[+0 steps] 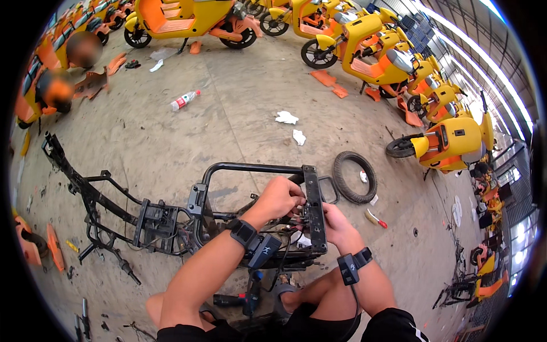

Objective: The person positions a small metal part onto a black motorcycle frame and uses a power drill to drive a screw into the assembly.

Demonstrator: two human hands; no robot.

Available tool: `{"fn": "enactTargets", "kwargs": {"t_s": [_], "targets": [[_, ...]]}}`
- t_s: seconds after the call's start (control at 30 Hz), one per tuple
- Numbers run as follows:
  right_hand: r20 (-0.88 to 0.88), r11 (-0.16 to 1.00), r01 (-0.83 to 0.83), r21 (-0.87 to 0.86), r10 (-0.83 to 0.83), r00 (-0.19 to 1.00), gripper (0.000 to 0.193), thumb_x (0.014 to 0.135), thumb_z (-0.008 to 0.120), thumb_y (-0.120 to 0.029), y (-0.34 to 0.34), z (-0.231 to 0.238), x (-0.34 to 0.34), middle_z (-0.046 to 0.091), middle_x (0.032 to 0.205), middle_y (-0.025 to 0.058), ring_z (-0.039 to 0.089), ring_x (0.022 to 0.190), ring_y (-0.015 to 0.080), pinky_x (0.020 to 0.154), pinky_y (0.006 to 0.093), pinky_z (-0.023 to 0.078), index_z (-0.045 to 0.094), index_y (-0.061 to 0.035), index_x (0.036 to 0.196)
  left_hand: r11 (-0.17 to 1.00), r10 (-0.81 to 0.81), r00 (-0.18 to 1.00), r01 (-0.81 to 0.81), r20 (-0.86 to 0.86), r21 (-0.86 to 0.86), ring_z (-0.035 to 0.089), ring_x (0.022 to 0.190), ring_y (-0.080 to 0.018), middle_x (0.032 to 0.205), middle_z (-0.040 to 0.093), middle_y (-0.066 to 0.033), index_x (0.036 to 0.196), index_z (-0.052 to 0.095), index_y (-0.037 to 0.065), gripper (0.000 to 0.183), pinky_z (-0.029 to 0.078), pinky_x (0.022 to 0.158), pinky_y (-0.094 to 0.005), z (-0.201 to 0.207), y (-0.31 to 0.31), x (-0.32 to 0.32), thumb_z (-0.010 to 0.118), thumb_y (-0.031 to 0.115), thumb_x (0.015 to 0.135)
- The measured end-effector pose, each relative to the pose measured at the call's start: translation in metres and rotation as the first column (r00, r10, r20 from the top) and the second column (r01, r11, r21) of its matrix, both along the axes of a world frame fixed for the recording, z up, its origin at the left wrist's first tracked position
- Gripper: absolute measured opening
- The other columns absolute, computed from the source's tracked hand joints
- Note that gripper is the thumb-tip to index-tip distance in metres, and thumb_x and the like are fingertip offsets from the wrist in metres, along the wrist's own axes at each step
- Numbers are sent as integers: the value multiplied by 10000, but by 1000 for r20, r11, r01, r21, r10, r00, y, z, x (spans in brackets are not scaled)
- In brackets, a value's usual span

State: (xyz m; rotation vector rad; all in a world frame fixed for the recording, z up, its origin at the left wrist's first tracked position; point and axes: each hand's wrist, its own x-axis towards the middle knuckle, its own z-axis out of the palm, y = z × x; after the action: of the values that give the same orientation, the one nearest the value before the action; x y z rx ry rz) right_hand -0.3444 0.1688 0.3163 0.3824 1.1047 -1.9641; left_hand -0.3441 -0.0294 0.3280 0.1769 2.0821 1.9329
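A bare black scooter frame (250, 167) lies before me on the floor. My left hand (279, 196) reaches over it, fingers bent and pressed together beside the black crossplate (315, 211) at its right end. Whatever those fingers pinch is too small to make out. At the plate's outer side is my right hand (338, 226), its thumb along the edge and its fingers hidden behind the metal. Thin wires and a white piece (302, 239) sit under the plate between my hands. Straps with small dark boxes are on both wrists.
A cordless power drill (249, 301) lies by my feet. To the right are a loose tyre (354, 176) and a red-handled tool (376, 219). A plastic bottle (186, 100) and white scraps (286, 117) lie farther off. Yellow scooters (450, 142) stand around; people are at far left.
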Motion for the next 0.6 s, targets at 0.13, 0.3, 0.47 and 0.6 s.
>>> {"fn": "enactTargets", "kwargs": {"t_s": [0.13, 0.3, 0.47, 0.6], "targets": [[27, 999, -33, -43, 34, 999, 334, 962, 353, -172, 8, -5, -2, 629, 1028, 179, 630, 924, 276, 862, 431, 520, 523, 35, 1162, 998, -27, 998, 24, -51, -50, 653, 595, -143, 709, 669, -110, 879, 678, -72, 113, 542, 518, -262, -3, 0, -2, 631, 1, 805], [-42, 1000, -23, -4, 23, 999, 320, 969, 375, -178, 1, 2, 3, 627, 1034, 173, 641, 877, 251, 810, 400, 548, 525, 32, 1157, 1000, -21, 998, 20, -52, -19, 645, 599, -144, 705, 658, -110, 844, 656, -83, 97, 540, 504, -266, -4, 2, -1, 616, 1, 821], [-86, 996, 8, 91, 0, 996, 317, 986, 379, -197, -5, 7, 6, 634, 1013, 159, 657, 835, 244, 749, 368, 573, 532, 22, 1156, 997, -60, 997, 58, 55, 41, 634, 615, -149, 742, 649, -116, 877, 632, -89, 104, 548, 501, -276, -1, 2, 0, 596, 1, 840], [-139, 992, 42, 123, -24, 990, 315, 994, 382, -200, -6, 4, 8, 636, 999, 145, 660, 827, 242, 735, 360, 576, 541, 28, 1143, 997, -75, 997, 76, 32, -18, 652, 656, -169, 757, 657, -124, 915, 636, -85, 119, 563, 534, -284, 0, 2, -3, 579, -22, 832]]}}
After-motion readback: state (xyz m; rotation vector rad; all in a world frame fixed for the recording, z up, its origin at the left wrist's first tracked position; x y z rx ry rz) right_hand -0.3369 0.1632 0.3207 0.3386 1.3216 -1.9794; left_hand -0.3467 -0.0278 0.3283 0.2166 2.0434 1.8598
